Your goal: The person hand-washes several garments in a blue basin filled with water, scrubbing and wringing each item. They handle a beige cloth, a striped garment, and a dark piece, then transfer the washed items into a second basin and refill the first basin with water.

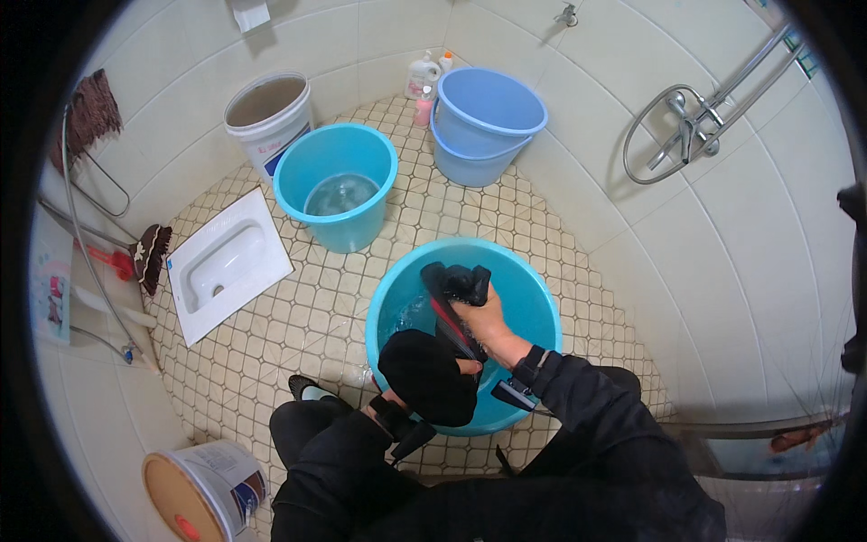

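Note:
Over the turquoise basin (536,286) in front of me, my right hand (492,325) is closed on a black, shoe-like thing with a red stripe (442,312); its exact kind is unclear. My left hand (390,399) is mostly covered by a rounded black thing (424,375), which seems soft. Fingertips show at that thing's right edge, against the striped one, so the left hand looks wrapped round it. Water shows in the basin below. Dark bands with small attachments sit on both wrists.
Beyond stand a turquoise bucket (348,230) holding water, a white bucket (262,135) and a blue bucket (474,149). Left are a squat toilet (194,316) and a mop (152,257). A lidded bucket (185,492) is near left; a shower mixer (691,131) hangs right.

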Motion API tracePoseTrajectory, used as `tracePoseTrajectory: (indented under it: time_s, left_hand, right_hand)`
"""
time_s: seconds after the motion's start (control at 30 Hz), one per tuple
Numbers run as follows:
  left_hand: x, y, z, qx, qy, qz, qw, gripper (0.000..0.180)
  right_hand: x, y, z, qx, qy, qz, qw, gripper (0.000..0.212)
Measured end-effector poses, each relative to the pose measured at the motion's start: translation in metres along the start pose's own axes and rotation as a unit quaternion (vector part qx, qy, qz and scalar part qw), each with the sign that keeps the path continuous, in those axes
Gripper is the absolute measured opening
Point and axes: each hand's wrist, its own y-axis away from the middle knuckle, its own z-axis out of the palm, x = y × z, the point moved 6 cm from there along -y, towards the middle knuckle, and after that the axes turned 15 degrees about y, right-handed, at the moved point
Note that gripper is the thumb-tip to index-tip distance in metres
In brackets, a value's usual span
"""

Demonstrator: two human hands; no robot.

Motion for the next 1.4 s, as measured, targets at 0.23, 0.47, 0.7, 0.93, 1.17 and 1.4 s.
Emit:
tracePoseTrajectory:
  time_s: [0.23,0.47,0.7,0.93,1.17,1.4]
  left_hand:
    - [0.007,0.004,-0.014,0.198,-0.079,-0.086,0.973,0.106]
    - [-0.025,-0.014,-0.005,0.162,0.202,-0.157,0.953,0.112]
    - [-0.008,-0.019,-0.01,0.123,0.424,-0.148,0.885,0.077]
    - [0.01,-0.029,-0.003,0.034,0.593,-0.162,0.788,0.067]
    - [0.04,-0.023,0.004,0.025,0.607,-0.166,0.777,0.063]
    - [0.028,-0.024,0.01,0.065,0.476,-0.17,0.86,0.067]
  right_hand:
    - [0.021,0.013,-0.002,0.023,0.113,0.014,0.993,0.045]
    - [0.006,0.026,0.004,-0.106,0.36,0.06,0.925,0.086]
    - [-0.008,-0.006,-0.044,-0.319,0.015,0.168,0.932,0.088]
    - [0.021,-0.004,-0.012,-0.311,-0.391,0.18,0.847,0.11]
    - [-0.065,-0.011,-0.011,-0.408,-0.222,-0.024,0.885,0.08]
    - [-0.076,-0.003,-0.002,-0.317,0.1,-0.085,0.939,0.018]
